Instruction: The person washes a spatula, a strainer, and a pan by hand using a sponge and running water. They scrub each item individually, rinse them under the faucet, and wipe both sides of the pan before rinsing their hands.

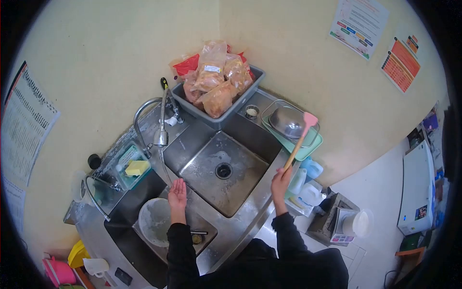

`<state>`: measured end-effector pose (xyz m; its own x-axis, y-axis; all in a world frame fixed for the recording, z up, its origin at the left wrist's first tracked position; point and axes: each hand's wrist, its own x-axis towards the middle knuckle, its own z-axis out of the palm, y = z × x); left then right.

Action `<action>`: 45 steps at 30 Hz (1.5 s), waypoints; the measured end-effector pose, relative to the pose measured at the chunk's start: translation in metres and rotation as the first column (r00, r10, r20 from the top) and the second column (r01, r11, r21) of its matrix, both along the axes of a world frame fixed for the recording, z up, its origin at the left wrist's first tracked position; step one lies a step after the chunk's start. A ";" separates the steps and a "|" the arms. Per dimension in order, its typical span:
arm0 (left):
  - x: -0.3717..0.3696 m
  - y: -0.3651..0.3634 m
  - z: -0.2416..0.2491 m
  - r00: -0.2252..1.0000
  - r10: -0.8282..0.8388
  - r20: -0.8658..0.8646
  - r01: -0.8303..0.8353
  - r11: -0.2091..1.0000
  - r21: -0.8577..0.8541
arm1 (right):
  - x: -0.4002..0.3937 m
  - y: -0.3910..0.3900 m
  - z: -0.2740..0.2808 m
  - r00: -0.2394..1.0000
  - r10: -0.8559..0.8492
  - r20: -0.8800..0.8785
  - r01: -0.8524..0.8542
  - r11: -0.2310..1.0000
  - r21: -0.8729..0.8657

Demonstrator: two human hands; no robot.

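My right hand (280, 185) is wrapped round the wooden handle of a spatula (298, 147), its pink head pointing up and away, in front of a metal lid or bowl (287, 121) at the right of the sink. My left hand (177, 193) is palm up with its fingers stretched out, holding nothing, over the steel divider between the two basins. Close by its fingers is the hose of the spray tap (161, 137). Below and left of it a whitish bucket (155, 221) stands in the left basin. The right basin (211, 154) has a round drain.
A grey tub (216, 124) heaped with bagged raw meat (217, 98) stands at the back corner. A yellow sponge (137, 167) lies in a teal container (126, 179) by the tap. Plastic jugs (310, 193) and a weighing scale (343, 226) are at the right.
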<state>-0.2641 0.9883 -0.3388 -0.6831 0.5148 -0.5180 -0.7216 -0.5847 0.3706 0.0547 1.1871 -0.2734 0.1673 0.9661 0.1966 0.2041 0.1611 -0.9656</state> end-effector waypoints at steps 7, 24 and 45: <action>0.001 -0.009 -0.009 1.000 -0.030 -0.007 0.030 0.999 -0.020 | 0.047 0.107 -0.014 0.526 0.111 -0.843 -0.358 0.928 -0.101; 0.019 -0.042 0.053 0.898 -0.224 -0.379 0.065 0.919 -0.389 | -0.191 -0.074 -0.035 0.364 0.319 -0.875 -0.918 0.280 -0.280; 0.093 -0.238 -0.021 0.895 0.446 0.035 -0.429 0.878 -0.214 | -0.411 0.067 0.037 0.305 0.308 -0.901 -0.943 -0.034 -0.331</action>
